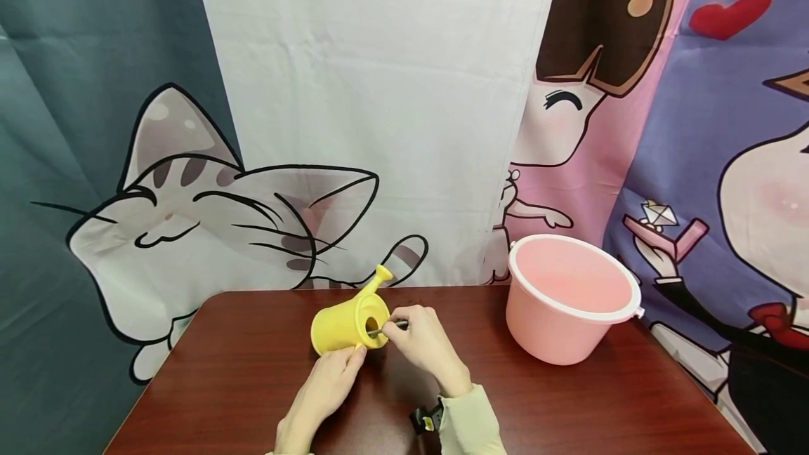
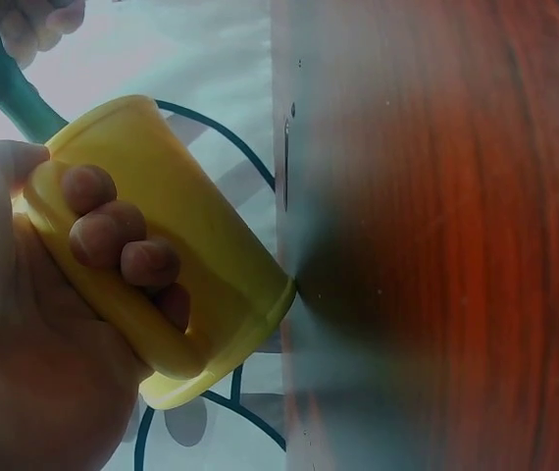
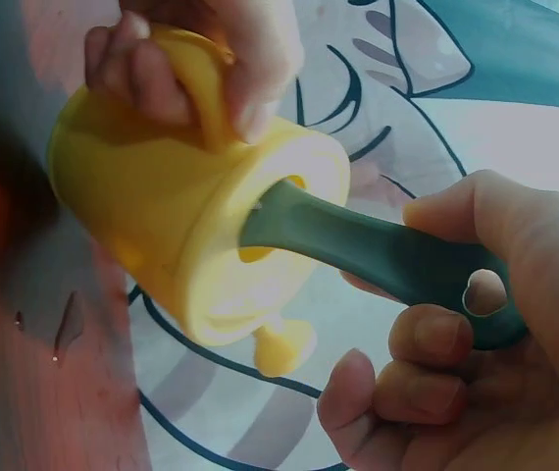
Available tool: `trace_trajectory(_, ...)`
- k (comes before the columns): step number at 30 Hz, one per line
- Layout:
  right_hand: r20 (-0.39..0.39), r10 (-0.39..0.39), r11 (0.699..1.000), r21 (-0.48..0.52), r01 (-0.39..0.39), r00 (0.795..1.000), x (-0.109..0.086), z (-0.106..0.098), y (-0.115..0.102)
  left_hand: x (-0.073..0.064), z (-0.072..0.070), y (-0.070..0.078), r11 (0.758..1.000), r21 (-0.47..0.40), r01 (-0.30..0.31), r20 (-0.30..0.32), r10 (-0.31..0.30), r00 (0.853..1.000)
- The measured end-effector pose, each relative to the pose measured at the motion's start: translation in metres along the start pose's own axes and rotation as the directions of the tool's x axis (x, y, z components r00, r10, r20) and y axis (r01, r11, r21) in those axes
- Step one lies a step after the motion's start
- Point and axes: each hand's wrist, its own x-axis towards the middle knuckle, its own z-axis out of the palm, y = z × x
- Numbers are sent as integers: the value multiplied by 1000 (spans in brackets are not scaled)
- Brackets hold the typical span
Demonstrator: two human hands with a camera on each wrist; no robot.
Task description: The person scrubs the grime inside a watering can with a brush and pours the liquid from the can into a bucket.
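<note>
A yellow watering can point(image 1: 335, 328) is tilted over the table, its top opening turned toward the right hand and its spout pointing up and away. My left hand point(image 1: 327, 381) grips the can's handle, with the fingers wrapped around it in the left wrist view. In my right hand point(image 1: 426, 344) is a dark green handle point(image 3: 358, 243) with a heart-shaped hole at its end, pinched between thumb and fingers. The handle's far end goes into the can's opening. What is on that end is hidden inside the can.
On the right of the brown wooden table point(image 1: 253, 321) stands a pink bucket point(image 1: 550, 332) with a white rim. A cloth with cartoon drawings point(image 1: 379, 90) hangs behind the table. A small black device point(image 1: 425, 420) sits at the right wrist.
</note>
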Motion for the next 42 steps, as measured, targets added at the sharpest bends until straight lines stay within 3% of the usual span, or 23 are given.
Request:
trace_trajectory(12, 53, 17, 1000, 25, -18, 998, 1, 11, 3, -2, -1, -2, 999, 0, 35, 15, -35, 999)
trace_trajectory(24, 83, 48, 997, 54, -53, 995, 0, 29, 8, -3, 2, -3, 1000, 15, 12, -13, -12, 1000)
trace_trajectory(42, 79, 154, 983, 90, -160, 985, 0, 0, 0, -1, 1, -3, 1000, -6, 28, 20, -28, 999)
